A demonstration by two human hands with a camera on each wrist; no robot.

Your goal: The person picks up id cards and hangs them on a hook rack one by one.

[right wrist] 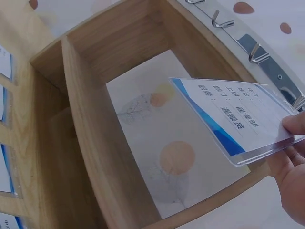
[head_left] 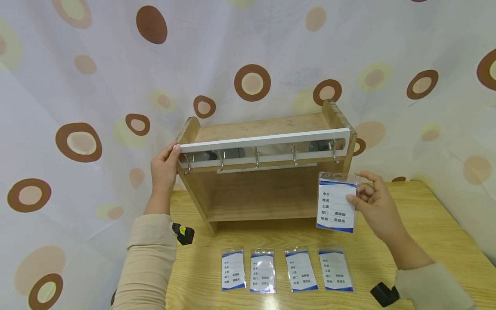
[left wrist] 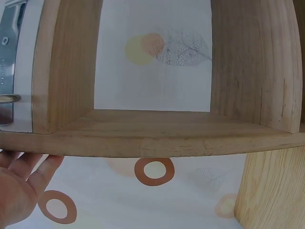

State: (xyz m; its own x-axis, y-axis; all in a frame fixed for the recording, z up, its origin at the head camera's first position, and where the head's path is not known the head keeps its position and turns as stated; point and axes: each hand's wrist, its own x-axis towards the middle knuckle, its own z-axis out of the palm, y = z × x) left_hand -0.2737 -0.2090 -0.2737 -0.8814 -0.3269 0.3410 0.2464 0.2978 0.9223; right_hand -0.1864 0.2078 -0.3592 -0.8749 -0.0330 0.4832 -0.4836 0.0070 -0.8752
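My right hand pinches a clear badge holder by its side edge, thumb on the printed face and fingers behind. The white card in it has blue corners and printed lines. It hangs upright before the right front of a wooden shelf, below the last hook. Along the shelf's top front runs a white hook rail with a shiny strip and several metal hooks. At the rail's left end my left hand holds the shelf's corner, thumb at the front; in the left wrist view, its fingers touch the side panel.
Several similar badges lie in a row on the wood-grain table before the shelf, from the leftmost badge to the rightmost badge. A white curtain with brown and beige circles hangs behind and at the sides.
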